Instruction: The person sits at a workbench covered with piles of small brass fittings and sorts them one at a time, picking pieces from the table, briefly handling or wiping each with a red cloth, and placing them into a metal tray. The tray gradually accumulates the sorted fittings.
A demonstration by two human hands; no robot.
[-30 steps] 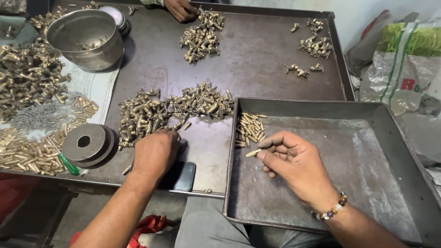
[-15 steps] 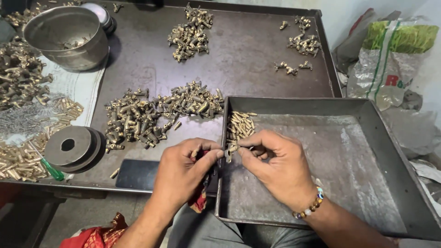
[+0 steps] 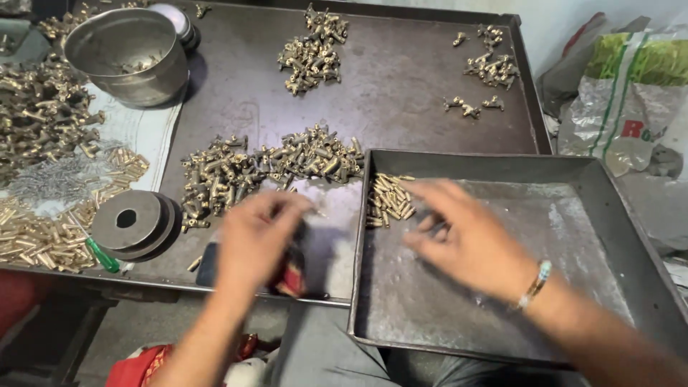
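Brass pieces (image 3: 388,201) in tray corner | just beside right hand (image 3: 469,240) grip

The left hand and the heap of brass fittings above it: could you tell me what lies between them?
In the head view, only bare dark tabletop separates the left hand from the heap of brass fittings.

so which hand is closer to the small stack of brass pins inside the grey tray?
Right. The right hand is over the grey tray, just right of the brass pins. The left hand is outside the tray, over the dark table, left of the pins.
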